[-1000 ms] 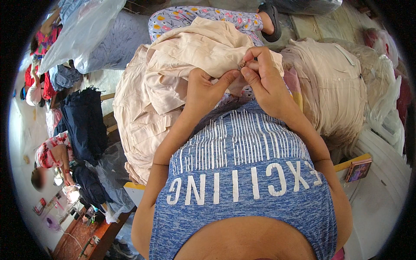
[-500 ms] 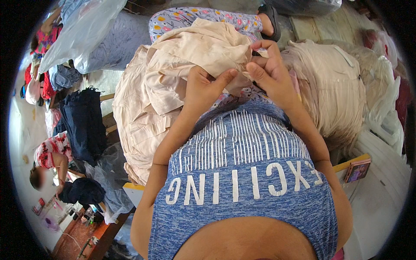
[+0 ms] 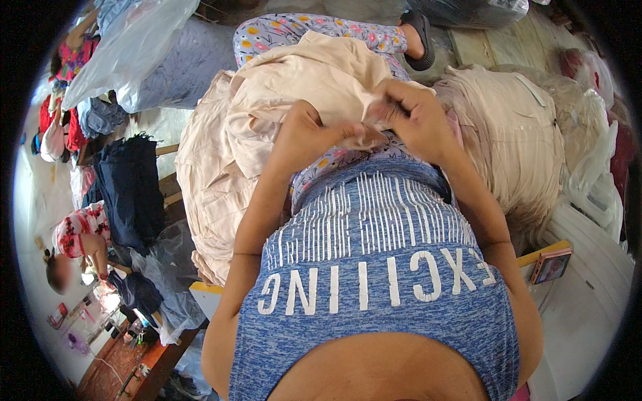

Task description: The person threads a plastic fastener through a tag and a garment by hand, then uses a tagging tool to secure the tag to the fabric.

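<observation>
A heap of cream cloth pieces (image 3: pixel 307 73) lies across my lap and spills down to the left. My left hand (image 3: pixel 304 137) is closed at the near edge of this cloth; its thumb reaches toward the right hand and is smeared by motion. Close beside it, my right hand (image 3: pixel 418 120) has its fingers curled in at the cloth's right edge, the fingertips blurred. Something dark shows between the right hand's fingers, too unclear to name. The two hands' fingertips nearly meet over my flowered trousers (image 3: pixel 321 160).
A bundle of stacked cream garment pieces (image 3: pixel 511 134) stands at my right, with clear plastic (image 3: pixel 588 174) beyond it. Plastic-covered blue-grey cloth (image 3: pixel 174 67) lies far left. Dark blue cloth (image 3: pixel 130 194) hangs at the left, near another person (image 3: pixel 83 230) bent over dark fabric.
My right hand has turned over and its raised fingers have curled in. The left hand has shifted slightly left and nearer to me. The cloth between them has slipped back.
</observation>
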Demonstrator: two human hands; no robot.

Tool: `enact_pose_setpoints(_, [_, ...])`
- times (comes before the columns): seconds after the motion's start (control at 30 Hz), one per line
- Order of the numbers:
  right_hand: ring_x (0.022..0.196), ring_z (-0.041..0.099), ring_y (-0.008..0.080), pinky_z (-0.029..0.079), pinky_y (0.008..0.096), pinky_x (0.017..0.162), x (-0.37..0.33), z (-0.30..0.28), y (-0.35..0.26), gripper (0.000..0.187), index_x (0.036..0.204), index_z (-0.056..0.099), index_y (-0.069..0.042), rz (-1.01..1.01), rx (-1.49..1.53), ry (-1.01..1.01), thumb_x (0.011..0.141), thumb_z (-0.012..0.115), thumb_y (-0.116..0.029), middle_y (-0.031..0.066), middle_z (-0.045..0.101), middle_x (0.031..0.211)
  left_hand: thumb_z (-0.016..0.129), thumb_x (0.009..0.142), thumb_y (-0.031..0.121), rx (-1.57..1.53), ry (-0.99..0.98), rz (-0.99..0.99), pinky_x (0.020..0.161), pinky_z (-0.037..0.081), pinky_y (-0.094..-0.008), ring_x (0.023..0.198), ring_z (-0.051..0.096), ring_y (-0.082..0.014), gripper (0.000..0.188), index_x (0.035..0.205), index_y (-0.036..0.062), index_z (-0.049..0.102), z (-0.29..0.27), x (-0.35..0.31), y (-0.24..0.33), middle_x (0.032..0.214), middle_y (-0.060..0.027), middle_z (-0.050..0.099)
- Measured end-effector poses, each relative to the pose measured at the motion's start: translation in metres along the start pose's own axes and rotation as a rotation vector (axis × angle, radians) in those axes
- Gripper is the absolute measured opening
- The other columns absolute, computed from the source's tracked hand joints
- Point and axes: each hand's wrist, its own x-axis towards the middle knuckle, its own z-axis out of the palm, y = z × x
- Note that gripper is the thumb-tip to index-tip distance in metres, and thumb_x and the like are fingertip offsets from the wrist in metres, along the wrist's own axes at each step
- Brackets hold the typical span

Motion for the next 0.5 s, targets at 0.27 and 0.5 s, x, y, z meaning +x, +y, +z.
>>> enact_pose_setpoints(0.27, [0.06, 0.051, 0.0098, 0.04, 0.0251, 0.055, 0.014, 0.008, 0.004, 0.018, 0.092, 0.045, -0.002, 0.013, 0.142, 0.095, 0.081, 0.055, -0.012, 0.0047, 0.053, 0.066, 0.066, 0.074, 0.011, -0.154, 0.049, -0.005, 0.054, 0.042, -0.0205, 0.064, 0.054, -0.0051, 0.016, 0.083, -0.0014, 0.063, 0.013, -0.007, 0.014, 0.074, -0.0034, 0.063])
enact_pose_setpoints(0.5, [0.065, 0.052, 0.0146, 0.041, 0.0263, 0.061, -0.014, 0.015, -0.014, 0.027, 0.105, 0.028, -0.002, 0.017, 0.085, -0.008, 0.085, 0.046, -0.009, 0.0117, 0.052, 0.073, 0.06, 0.078, 0.004, -0.298, 0.189, 0.197, 0.063, 0.046, -0.0217, 0.073, 0.057, -0.0082, 0.014, 0.09, -0.004, 0.061, 0.021, -0.007, 0.02, 0.082, -0.0055, 0.063])
